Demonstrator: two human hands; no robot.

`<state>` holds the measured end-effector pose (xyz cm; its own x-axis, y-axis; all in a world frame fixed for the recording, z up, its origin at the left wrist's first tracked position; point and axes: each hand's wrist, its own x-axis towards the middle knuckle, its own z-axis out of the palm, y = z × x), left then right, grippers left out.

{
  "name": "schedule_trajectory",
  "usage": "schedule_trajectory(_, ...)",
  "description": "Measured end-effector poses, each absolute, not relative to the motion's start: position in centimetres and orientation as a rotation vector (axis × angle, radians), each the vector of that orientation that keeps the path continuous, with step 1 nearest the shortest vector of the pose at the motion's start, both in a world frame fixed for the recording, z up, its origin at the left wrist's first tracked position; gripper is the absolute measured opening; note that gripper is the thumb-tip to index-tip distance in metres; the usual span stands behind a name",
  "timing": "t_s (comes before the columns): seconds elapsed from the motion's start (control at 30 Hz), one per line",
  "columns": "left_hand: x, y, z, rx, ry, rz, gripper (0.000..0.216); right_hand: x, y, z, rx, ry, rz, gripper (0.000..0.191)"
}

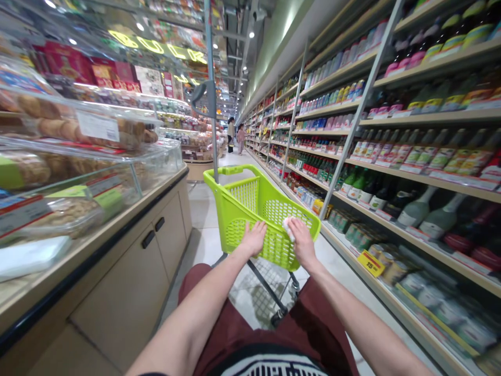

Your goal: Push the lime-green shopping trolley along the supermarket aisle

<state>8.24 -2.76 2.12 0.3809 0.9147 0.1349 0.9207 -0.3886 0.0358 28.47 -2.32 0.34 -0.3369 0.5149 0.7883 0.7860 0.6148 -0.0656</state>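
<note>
A bright green plastic shopping cart [246, 209] with perforated sides stands right in front of my knees. My left hand [254, 239] rests against its near side, the fingers stretched out and holding nothing. On the near wall toward the right corner, my right hand [301, 241] presses a crumpled white cloth or tissue [288, 227] at the rim. Most of that white piece is hidden under the fingers. A grey pole [210, 94] with a grey handle-like bracket [201, 99] rises by the cart's left end. Below the basket run dark legs and a caster wheel [278, 316].
Along the left runs a counter [156, 250] with clear bins of packaged food and a white folded packet [33, 256]. Shelves [415, 183] of bottles and cans line the right, with a yellow price tag [371, 263]. People [230, 134] stand far down the aisle.
</note>
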Motion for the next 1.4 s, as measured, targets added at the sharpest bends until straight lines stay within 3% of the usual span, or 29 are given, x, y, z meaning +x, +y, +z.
schedule_trajectory(0.27, 6.7, -3.6, -1.0, -2.576, -1.810, -0.125, 0.066, 28.9, -4.3, -11.5, -0.924, -2.475, -0.523, 0.036)
schedule_trajectory(0.57, 5.0, -3.4, -2.3, -2.503, -1.932, -0.079, 0.070, 26.4, -0.4, -1.6, -0.878, -2.293, -0.564, 0.043)
schedule_trajectory(0.8, 4.2, -3.9, -2.6, -2.500, -1.922, -0.089, 0.070, 26.8, -2.0, -8.3, -0.967, -2.538, -0.491, 0.045)
schedule_trajectory(1.1, 4.1, -5.1, -2.6, -2.522, -1.934, -0.107, 0.072, 23.3, 0.5, -1.0, -0.833, -2.239, -0.505, 0.050)
schedule_trajectory(1.4, 3.4, -6.0, -2.2, -2.421, -1.878, -0.267, 0.070, 22.5, -1.4, -6.8, -0.874, -2.444, -0.427, 0.050)
